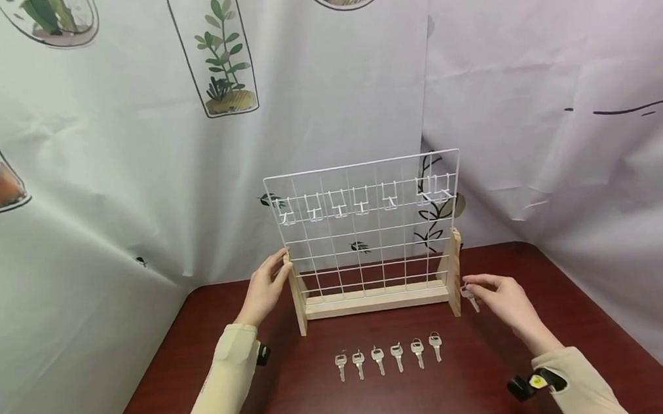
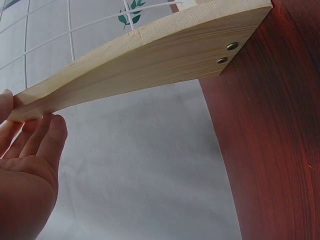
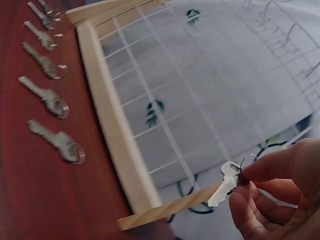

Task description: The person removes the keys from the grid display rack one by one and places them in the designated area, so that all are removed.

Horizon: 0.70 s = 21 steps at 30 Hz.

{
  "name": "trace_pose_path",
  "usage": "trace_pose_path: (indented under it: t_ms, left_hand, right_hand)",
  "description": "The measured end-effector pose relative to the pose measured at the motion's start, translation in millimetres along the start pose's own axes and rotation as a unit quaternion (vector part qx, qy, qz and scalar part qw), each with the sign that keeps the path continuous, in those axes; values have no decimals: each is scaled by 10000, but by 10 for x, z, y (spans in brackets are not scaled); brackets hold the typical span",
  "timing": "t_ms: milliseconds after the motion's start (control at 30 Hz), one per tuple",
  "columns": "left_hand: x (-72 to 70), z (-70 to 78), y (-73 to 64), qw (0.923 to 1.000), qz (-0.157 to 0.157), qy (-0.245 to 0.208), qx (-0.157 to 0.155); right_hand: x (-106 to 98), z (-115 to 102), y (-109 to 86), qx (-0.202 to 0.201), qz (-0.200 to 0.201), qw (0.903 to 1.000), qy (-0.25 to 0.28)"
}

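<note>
A white wire grid rack (image 1: pixel 369 231) stands upright in a pale wooden base. My left hand (image 1: pixel 265 289) grips the top of the base's left wooden upright (image 2: pixel 135 60), thumb on one side and fingers on the other. Beside the right upright (image 1: pixel 454 275), my right hand (image 1: pixel 504 302) pinches a silver key (image 3: pixel 227 184) at its small ring (image 3: pixel 248 162). The key's blade points down and away from the fingers. Several more silver keys (image 1: pixel 378 360), each with a ring, lie in a row on the table in front of the rack.
White hooks (image 1: pixel 361 208) hang in a row along the upper part of the grid, two of them close together at the right end. Dark red wood forms the tabletop (image 1: pixel 326 411). Close behind and at the sides hangs a pale printed cloth (image 1: pixel 125 152).
</note>
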<state>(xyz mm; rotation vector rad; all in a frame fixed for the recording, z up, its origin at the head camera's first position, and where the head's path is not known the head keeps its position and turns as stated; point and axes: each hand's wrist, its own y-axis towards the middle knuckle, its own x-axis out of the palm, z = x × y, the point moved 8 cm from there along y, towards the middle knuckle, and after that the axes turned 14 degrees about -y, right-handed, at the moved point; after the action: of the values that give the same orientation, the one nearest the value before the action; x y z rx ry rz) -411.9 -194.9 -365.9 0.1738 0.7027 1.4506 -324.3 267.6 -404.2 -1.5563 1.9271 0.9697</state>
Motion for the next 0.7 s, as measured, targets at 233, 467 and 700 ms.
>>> trace_pose_path:
  t_ms: [233, 467, 700]
  left_hand:
    - [7, 33, 5, 10000, -30, 33, -6]
    - [6, 35, 9, 10000, -68, -27, 10]
    - [-6, 16, -9, 10000, -43, -48, -22]
  right_hand:
    - [252, 156, -83, 271, -432, 9986, 143]
    - [431, 230, -144, 404, -685, 9964, 304]
    - [598, 289, -189, 406, -968, 9932, 500]
